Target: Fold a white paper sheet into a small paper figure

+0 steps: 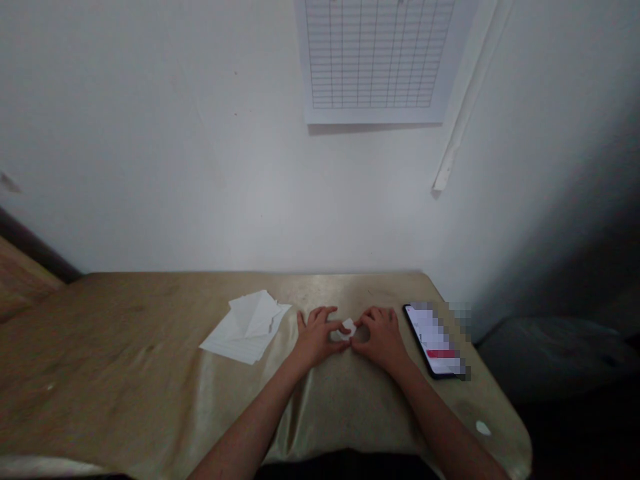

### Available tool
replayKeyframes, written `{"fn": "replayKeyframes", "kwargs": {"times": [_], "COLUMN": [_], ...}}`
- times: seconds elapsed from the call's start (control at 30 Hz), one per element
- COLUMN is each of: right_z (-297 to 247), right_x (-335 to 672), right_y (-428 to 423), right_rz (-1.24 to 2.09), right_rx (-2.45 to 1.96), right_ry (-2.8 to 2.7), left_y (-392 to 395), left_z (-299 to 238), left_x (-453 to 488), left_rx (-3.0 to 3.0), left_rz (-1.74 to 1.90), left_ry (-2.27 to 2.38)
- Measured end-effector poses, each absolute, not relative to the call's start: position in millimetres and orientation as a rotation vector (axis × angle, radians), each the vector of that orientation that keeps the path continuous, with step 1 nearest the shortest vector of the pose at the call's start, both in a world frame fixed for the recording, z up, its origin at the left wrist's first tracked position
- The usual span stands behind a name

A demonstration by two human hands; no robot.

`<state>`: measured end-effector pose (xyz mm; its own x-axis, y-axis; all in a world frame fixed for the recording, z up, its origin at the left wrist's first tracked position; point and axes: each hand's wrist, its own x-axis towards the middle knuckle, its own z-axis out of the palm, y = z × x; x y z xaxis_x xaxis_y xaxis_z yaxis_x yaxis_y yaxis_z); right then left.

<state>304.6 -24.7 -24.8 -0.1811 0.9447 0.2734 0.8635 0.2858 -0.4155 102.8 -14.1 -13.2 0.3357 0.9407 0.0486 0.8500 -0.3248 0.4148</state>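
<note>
A small piece of white paper [349, 325] is between my two hands, low over the cloth-covered table. My left hand [320, 335] pinches its left side with thumb and forefinger, while the other fingers spread away from it. From the right, my right hand [379, 333] grips the paper's edge with thumb and fingertips. Whether the piece is folded is too small to make out. Left of my left hand lies a loose stack of white paper sheets [240, 340], some of them lined, with smaller pieces on top.
A smartphone [433, 347] with its screen lit lies right of my right hand. Near the table's [150, 387] right front corner is a small white scrap [483, 428]. The wall behind carries a printed grid sheet [373, 67] and a cable cover [463, 120].
</note>
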Motion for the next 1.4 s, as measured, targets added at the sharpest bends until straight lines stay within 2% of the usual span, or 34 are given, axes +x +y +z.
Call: {"fn": "replayKeyframes", "kwargs": {"times": [0.33,0.6,1.4], "right_z": [-25.2,-18.6,-25.3], "right_x": [308.5,304.7,311.5], "right_y": [-20.5,-18.8,-12.4], "right_rz": [0.236,0.092,0.153], "right_rx": [-1.591,-1.544,-1.569], "right_ry": [-2.095,-2.208,-2.169], "left_y": [-13.4,-14.0,-13.9], "left_z": [-15.0,-13.6,-13.7], "left_x": [101.3,101.6,99.8], "left_rx": [2.282,2.282,2.267], "left_rz": [0.392,0.399,0.374], "left_ry": [1.586,1.58,1.582]}}
